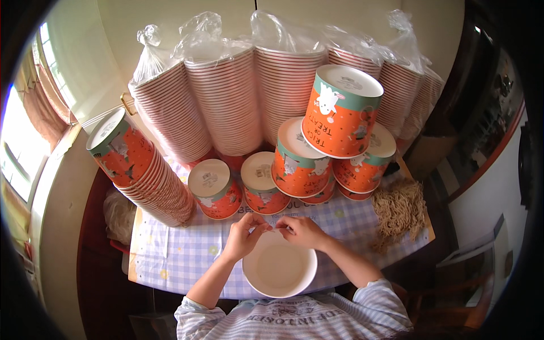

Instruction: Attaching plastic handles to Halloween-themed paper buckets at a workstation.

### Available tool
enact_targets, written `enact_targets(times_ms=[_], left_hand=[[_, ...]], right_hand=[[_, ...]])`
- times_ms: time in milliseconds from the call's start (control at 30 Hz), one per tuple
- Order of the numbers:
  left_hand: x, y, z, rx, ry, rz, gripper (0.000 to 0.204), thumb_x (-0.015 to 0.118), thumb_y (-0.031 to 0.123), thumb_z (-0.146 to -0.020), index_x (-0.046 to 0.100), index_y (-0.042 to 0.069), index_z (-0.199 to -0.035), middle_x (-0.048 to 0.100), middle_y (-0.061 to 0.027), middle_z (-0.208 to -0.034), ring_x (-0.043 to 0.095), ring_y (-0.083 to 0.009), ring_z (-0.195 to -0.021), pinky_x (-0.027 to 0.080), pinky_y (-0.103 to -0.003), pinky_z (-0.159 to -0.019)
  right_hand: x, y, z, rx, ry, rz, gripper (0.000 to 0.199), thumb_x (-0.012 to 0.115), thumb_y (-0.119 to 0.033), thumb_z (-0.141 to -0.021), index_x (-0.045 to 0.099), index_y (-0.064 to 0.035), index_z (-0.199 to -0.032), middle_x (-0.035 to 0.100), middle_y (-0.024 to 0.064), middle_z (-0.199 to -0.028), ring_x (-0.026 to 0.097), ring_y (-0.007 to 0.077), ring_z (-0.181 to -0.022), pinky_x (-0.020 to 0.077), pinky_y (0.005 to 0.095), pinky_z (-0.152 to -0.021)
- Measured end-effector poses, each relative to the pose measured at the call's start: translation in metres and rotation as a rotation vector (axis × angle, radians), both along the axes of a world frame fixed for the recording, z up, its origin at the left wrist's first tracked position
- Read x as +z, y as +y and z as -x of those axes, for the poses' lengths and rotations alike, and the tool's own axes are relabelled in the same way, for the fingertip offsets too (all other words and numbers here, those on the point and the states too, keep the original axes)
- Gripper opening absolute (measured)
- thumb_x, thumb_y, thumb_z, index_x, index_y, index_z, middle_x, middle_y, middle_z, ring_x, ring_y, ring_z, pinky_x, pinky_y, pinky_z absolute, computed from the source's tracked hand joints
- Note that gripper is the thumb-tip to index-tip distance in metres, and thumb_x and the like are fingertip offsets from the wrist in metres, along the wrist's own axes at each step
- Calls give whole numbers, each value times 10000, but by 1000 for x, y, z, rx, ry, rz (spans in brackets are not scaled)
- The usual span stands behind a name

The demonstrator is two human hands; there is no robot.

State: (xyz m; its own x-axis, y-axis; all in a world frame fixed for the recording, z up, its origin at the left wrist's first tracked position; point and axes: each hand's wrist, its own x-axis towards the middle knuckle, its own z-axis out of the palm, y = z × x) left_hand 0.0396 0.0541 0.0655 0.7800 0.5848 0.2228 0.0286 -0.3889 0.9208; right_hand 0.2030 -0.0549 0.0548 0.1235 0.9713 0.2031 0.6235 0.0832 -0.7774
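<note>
An open paper bucket [277, 265] stands near the table's front edge, its white inside facing up. Above its far rim, my left hand [245, 237] and my right hand [303, 232] meet with fingertips pinched close together. Whatever they pinch is too small to make out. Just beyond my hands stand upside-down orange paper buckets with green bands, among them one bucket [215, 190] on the left and another bucket [263, 184] beside it. Right of these, more are piled up, with one bucket [343, 113] on top.
Tall plastic-wrapped stacks of paper buckets [224, 102] line the back. A leaning stack of buckets [153, 181] stands on the left. A bundle of tan cords [399, 209] lies at the table's right end. A checked cloth [187, 255] covers the table.
</note>
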Motion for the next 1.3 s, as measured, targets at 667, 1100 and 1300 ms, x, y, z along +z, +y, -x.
enact_targets(times_ms=[667,1100,1300], left_hand=[[13,-29,-1,-102,33,-128,162,633,114,-818,541,25,-919,618,-51,-871,574,-153,-837,454,-295,-702],[12,-34,1,-164,191,15,226,646,178,-805,596,27,-965,641,-107,-874,625,-184,-767,482,-302,-612],[12,-33,-1,-125,288,-16,171,647,188,-800,654,37,-880,642,-114,-838,611,-207,-685,481,-308,-611]], right_hand=[[-16,-36,40,-124,265,-169,136,642,-68,-782,623,-32,-911,609,64,-791,569,141,-602,462,259,-557],[2,-33,20,-73,741,-148,142,595,-130,-865,640,-6,-920,633,19,-818,547,59,-726,459,207,-649],[6,-32,22,-42,734,-168,169,602,-104,-855,598,-6,-994,602,8,-777,522,43,-675,443,189,-619]])
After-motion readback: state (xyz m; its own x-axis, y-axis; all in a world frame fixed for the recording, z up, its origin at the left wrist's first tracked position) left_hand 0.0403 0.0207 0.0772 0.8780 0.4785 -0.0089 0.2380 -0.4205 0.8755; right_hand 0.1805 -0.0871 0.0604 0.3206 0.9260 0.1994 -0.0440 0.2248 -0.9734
